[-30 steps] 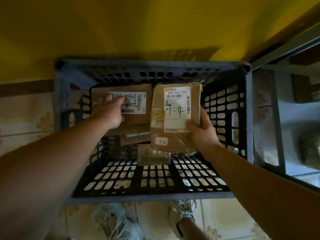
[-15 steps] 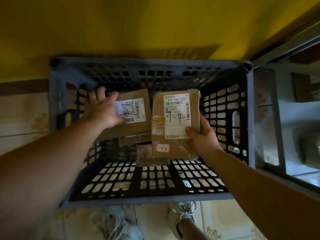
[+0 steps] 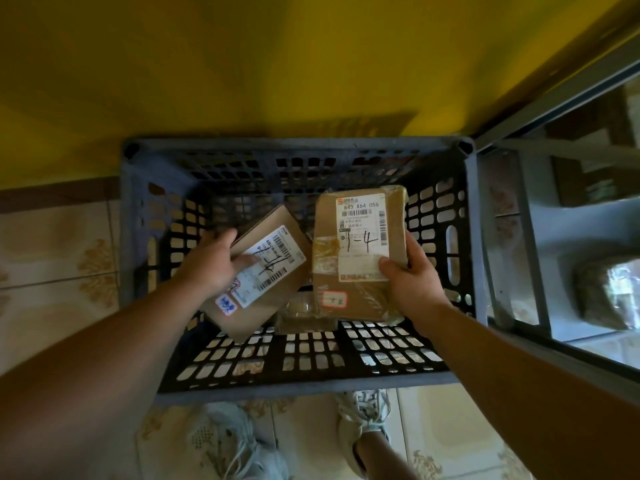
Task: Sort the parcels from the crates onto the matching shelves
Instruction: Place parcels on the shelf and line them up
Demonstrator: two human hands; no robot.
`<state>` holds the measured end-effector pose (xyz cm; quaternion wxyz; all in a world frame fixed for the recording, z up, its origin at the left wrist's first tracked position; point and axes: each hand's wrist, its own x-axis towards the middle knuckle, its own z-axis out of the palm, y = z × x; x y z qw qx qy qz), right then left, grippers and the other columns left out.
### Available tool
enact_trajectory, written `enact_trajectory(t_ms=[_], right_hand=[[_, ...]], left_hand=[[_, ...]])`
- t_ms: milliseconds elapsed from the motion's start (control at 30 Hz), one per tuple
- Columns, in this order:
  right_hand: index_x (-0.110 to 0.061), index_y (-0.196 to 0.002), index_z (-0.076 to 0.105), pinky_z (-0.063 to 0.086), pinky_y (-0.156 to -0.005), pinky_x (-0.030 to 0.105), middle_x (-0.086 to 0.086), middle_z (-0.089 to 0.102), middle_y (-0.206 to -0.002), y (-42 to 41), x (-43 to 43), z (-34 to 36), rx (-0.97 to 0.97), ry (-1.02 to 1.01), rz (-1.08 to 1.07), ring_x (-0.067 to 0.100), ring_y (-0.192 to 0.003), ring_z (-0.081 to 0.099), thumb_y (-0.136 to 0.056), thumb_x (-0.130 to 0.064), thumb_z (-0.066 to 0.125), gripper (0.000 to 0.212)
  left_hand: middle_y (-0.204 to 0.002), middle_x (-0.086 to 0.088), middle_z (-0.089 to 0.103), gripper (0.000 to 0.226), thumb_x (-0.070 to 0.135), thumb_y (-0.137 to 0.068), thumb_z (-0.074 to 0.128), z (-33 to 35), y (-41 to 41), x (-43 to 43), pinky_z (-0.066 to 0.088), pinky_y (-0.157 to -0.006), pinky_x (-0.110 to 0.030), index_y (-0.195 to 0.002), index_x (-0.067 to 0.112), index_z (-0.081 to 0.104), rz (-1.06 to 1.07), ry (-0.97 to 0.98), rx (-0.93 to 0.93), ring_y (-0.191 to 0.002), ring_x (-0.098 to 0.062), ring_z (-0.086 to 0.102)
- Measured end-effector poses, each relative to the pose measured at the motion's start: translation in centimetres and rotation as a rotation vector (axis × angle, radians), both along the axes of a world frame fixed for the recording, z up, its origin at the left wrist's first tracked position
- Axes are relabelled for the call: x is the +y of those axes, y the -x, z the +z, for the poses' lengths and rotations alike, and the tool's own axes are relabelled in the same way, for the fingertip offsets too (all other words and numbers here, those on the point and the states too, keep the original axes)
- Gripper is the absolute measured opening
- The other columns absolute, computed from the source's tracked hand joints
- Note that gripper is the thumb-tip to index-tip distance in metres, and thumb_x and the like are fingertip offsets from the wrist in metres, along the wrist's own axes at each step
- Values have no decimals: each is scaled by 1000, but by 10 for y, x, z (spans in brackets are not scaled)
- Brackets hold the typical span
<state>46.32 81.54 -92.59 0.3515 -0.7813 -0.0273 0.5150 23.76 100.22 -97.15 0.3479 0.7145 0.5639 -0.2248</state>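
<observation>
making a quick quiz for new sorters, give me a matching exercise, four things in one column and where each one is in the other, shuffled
Things:
1. parcel marked 1-4
2. parcel with the blue sticker
3. small taped parcel
4. wrapped bundle

Places:
a. on the shelf
b. held in the left hand
c. lying on the floor of the crate
d. held in the right hand

Pairs: 1-d, 2-b, 3-c, 4-a
</observation>
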Motion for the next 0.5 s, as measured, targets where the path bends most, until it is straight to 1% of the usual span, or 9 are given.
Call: enact_trajectory(t_ms=[67, 133, 200, 267, 300, 333, 400, 433, 500], right_hand=[[-51, -137, 43, 55, -56, 20, -12, 58, -120, 0, 2, 12, 11, -5, -23, 9, -94, 65, -99, -12, 55, 56], [-50, -143, 40, 56, -56, 21, -7, 57, -126, -1, 4, 28, 19, -10, -47, 12, -97, 66, -98, -13, 56, 60], [-51, -145, 38, 61, -65, 32, -6, 58, -127, -1, 7, 50, 25, -24, -75, 16, -100, 68, -98, -13, 56, 62], [-50, -144, 40, 62, -79, 43, -6, 61, -127, -1, 11, 78, 27, -40, -78, 18, -102, 68, -99, -14, 56, 61], [-50, -143, 41, 61, -83, 45, -7, 62, -126, -1, 13, 94, 20, -52, -64, 17, -102, 68, -99, -14, 56, 59], [-49, -142, 43, 60, -85, 45, -8, 63, -125, 0, 15, 112, 15, -65, -51, 16, -102, 67, -99, -14, 57, 58], [-46, -142, 46, 60, -80, 37, -11, 65, -118, 2, 19, 151, 18, -101, -40, 13, -99, 67, -99, -13, 58, 55], [-43, -142, 47, 60, -76, 32, -14, 66, -113, 4, 20, 173, 32, -126, -32, 11, -97, 67, -99, -12, 57, 54], [-37, -142, 47, 60, -71, 27, -14, 67, -111, 8, 20, 217, 41, -173, -8, 10, -96, 68, -99, -10, 57, 52]], left_hand=[[-112, -2, 61, 32, 41, -95, 53, 14, 1, -4, 59, -66, -37, -123, 28, 48, 115, 56, -102, -83, -17, 66], [-105, 1, 65, 30, 36, -99, 48, 36, 1, -10, 55, -61, -32, -128, 29, 47, 246, 100, -170, -79, -14, 66], [-102, 2, 63, 33, 35, -101, 43, 64, 2, -17, 49, -56, -27, -134, 29, 43, 335, 98, -209, -78, -12, 64], [-102, 2, 63, 32, 34, -103, 40, 96, 4, -22, 48, -58, -26, -134, 27, 43, 424, 91, -254, -80, -12, 63], [-104, 3, 62, 32, 34, -103, 38, 115, 4, -24, 47, -59, -25, -133, 25, 43, 460, 80, -281, -83, -13, 62], [-104, 3, 60, 32, 33, -104, 37, 135, 5, -26, 44, -59, -23, -133, 22, 44, 486, 73, -295, -86, -14, 61], [-106, 2, 58, 31, 31, -105, 35, 179, 8, -31, 40, -59, -20, -130, 19, 46, 546, 55, -330, -94, -16, 59], [-107, 2, 59, 29, 30, -105, 34, 200, 11, -34, 41, -62, -21, -129, 21, 47, 581, 48, -346, -96, -16, 58], [-107, 5, 61, 23, 27, -105, 36, 248, 18, -38, 48, -75, -30, -123, 24, 49, 641, 54, -367, -99, -16, 59]])
